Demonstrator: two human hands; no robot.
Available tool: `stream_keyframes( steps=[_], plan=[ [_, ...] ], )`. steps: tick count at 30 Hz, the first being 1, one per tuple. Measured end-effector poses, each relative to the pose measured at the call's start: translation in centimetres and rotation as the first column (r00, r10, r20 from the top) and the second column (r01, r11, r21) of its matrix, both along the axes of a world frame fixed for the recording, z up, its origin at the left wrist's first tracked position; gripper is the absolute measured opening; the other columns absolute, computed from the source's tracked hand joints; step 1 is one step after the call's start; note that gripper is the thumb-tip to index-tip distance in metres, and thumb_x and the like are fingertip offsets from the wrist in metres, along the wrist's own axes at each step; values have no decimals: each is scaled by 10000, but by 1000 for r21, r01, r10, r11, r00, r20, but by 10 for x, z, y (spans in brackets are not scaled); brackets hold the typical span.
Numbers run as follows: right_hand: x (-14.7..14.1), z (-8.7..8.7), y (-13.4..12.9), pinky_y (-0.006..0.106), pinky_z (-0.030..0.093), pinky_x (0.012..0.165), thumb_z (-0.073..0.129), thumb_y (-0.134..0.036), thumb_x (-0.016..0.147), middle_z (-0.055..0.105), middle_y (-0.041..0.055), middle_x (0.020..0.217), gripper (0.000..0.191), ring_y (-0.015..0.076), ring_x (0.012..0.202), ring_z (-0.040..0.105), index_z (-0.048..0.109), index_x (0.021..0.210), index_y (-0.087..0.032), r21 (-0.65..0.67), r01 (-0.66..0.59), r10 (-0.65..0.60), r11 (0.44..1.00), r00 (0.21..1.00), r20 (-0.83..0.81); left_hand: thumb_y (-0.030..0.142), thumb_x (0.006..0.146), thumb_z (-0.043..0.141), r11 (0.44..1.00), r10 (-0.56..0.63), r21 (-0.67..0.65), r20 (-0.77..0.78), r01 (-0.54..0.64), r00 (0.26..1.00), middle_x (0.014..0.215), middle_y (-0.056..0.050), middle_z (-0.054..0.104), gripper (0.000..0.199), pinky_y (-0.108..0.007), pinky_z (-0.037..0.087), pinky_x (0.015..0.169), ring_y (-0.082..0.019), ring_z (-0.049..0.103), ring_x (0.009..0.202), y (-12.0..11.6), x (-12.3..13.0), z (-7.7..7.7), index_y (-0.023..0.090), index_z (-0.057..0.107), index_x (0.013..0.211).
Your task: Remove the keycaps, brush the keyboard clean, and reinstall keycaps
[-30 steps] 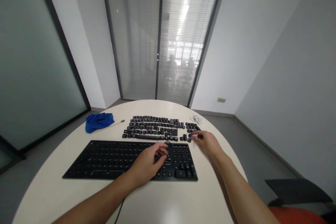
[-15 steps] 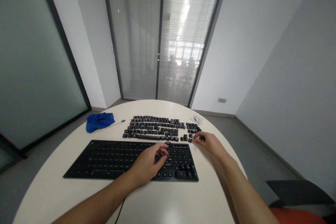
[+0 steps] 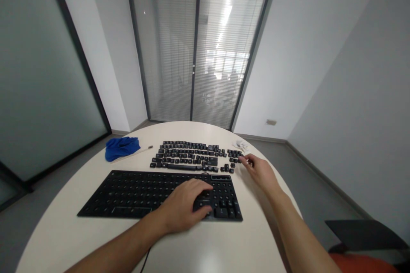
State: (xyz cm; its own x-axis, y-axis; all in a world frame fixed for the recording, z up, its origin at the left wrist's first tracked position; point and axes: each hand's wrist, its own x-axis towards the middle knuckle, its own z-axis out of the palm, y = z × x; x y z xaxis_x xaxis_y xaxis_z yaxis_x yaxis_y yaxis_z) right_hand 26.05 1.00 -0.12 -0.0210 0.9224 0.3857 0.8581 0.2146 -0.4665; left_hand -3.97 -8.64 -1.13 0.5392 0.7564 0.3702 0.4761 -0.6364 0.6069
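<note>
A black keyboard [image 3: 137,194] lies on the table with most of its keycaps off; a few caps sit at its lower right corner. My left hand [image 3: 185,204] rests over its right half, thumb and fingers apart, holding nothing. Beyond the keyboard, loose black keycaps [image 3: 187,153] are laid out in rows. At the right end of these rows my right hand [image 3: 258,170] pinches a keycap [image 3: 241,159] between thumb and fingers, which hide most of it. It cannot be seen whether that cap is lifted off the table.
A blue cloth [image 3: 121,148] and a thin brush [image 3: 136,152] lie at the left of the round white table [image 3: 205,247]. Crumpled white material [image 3: 241,145] is at the back right. A cable [image 3: 145,260] runs toward me; a chair [image 3: 365,234] stands at right.
My right hand has moved slightly away from me, up to the rightmost keycaps. My left hand has shifted a little right and nearer, with its fingers spread wider.
</note>
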Motion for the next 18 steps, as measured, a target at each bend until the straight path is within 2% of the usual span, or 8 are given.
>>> stream_keyframes(
  steps=[2, 3, 5, 7, 9, 11, 13, 18],
  plan=[
    [-8, 6, -7, 296, 346, 582, 469, -617, 936, 616, 40, 631, 465, 199, 594, 530, 615, 758, -213, 130, 72, -60, 989, 994, -92, 271, 826, 720, 996, -73, 50, -87, 78, 994, 1363, -84, 601, 542, -478, 411, 1098, -280, 540, 1256, -2, 0, 0, 239, 542, 1337],
    [-13, 9, -11, 295, 353, 582, 452, -623, 945, 593, 31, 615, 479, 192, 583, 517, 581, 727, -216, 186, 59, -31, 981, 988, -150, 285, 830, 725, 993, -90, 61, -123, 98, 988, 1399, -87, 577, 579, -485, 389, 1121, -284, 514, 1291, -2, -1, 0, 238, 519, 1370],
    [-25, 12, -19, 288, 389, 586, 436, -628, 957, 590, 30, 647, 497, 183, 599, 525, 547, 701, -216, 236, -86, 154, 968, 946, -286, 294, 854, 716, 991, -96, 74, -174, 110, 980, 1423, -87, 558, 583, -475, 365, 1145, -275, 483, 1326, -2, -1, -1, 228, 502, 1392],
    [-39, 13, -27, 286, 421, 594, 417, -628, 972, 580, 31, 679, 513, 179, 625, 538, 530, 689, -215, 236, -269, 345, 934, 852, -394, 284, 875, 705, 991, -87, 81, -199, 105, 976, 1388, -83, 580, 525, -454, 369, 1143, -259, 489, 1313, -1, 0, 0, 216, 523, 1363],
    [-52, 12, -34, 295, 431, 628, 342, -626, 1000, 556, 29, 653, 571, 179, 647, 538, 516, 647, -213, 244, -379, 450, 893, 773, -447, 270, 873, 711, 991, -84, 86, -213, 104, 973, 1333, -75, 608, 455, -440, 391, 1121, -253, 512, 1270, 0, 0, 2, 211, 565, 1299],
    [-63, 10, -40, 299, 424, 624, 259, -647, 1009, 549, 18, 606, 617, 174, 611, 533, 536, 674, -210, 180, -455, 477, 872, 706, -523, 257, 857, 725, 991, -78, 92, -235, 102, 969, 1287, -68, 623, 391, -438, 419, 1084, -256, 532, 1221, 0, -1, 5, 211, 602, 1226],
    [-71, 7, -43, 296, 409, 607, 234, -683, 995, 532, 7, 576, 648, 167, 584, 519, 534, 671, -209, 97, -517, 477, 850, 681, -555, 245, 838, 736, 990, -65, 102, -256, 94, 965, 1255, -63, 629, 356, -440, 434, 1054, -260, 544, 1183, 1, -3, 7, 210, 622, 1173],
    [-80, -1, -45, 282, 371, 584, 258, -728, 967, 482, -11, 608, 663, 157, 601, 482, 541, 682, -200, -93, -531, 414, 842, 748, -519, 232, 819, 741, 988, -44, 131, -261, 80, 964, 1232, -66, 624, 350, -434, 429, 1037, -259, 546, 1162, 4, -7, 5, 203, 623, 1146]
  ],
)
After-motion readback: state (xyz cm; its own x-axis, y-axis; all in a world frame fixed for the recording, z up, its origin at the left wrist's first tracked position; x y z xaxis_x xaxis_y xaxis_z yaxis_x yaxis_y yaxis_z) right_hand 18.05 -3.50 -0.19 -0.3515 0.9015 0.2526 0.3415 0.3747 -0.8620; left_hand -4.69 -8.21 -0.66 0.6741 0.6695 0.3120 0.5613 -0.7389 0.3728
